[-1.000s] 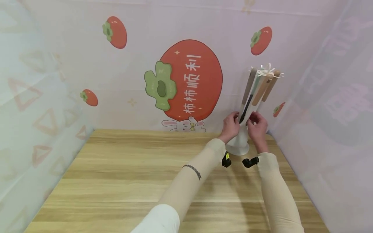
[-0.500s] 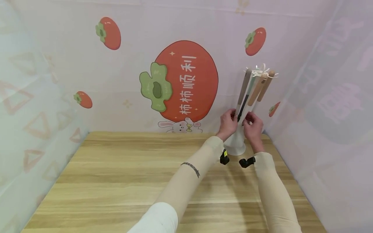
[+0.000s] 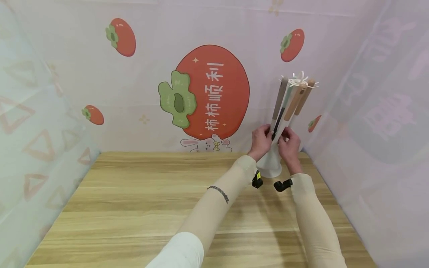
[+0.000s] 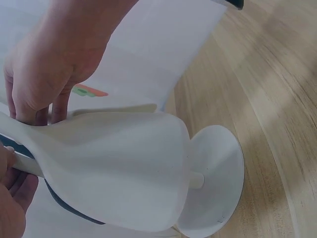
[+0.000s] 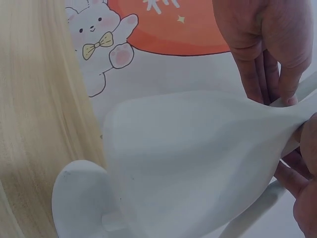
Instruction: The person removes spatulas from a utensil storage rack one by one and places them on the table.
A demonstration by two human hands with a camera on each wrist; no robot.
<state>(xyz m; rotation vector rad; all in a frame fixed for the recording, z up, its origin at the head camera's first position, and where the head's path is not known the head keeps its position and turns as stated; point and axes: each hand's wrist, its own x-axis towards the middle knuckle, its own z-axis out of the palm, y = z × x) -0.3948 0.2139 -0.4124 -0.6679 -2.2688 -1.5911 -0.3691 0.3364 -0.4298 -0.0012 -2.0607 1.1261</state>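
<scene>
A white utensil stand [image 3: 270,172] with hooks round its top [image 3: 298,82] holds several hanging kitchen utensils. At the front hangs a white spatula [image 4: 119,168] with a brown handle [image 3: 295,104]; its broad head faces me, above the round base [image 4: 218,173]. My left hand [image 3: 261,142] pinches the pale shaft [image 4: 29,164] of a grey-handled utensil [image 3: 280,97] just left of it. On the other side, my right hand [image 3: 289,147] holds the spatula at its neck, with fingertips partly hidden behind it. A dark utensil [image 3: 278,123] hangs between the hands.
The stand is at the back right of a wood-grain table [image 3: 151,204], close to the printed back wall sheet [image 3: 151,137]. A pale side sheet [image 3: 362,160] rises on the right. A small black camera [image 3: 257,180] sits at my left wrist, another camera [image 3: 283,185] at my right.
The head view has turned slightly to the right, so the scene sits further left. Both hands stay at the utensils' lower shafts, with barely any visible movement.
</scene>
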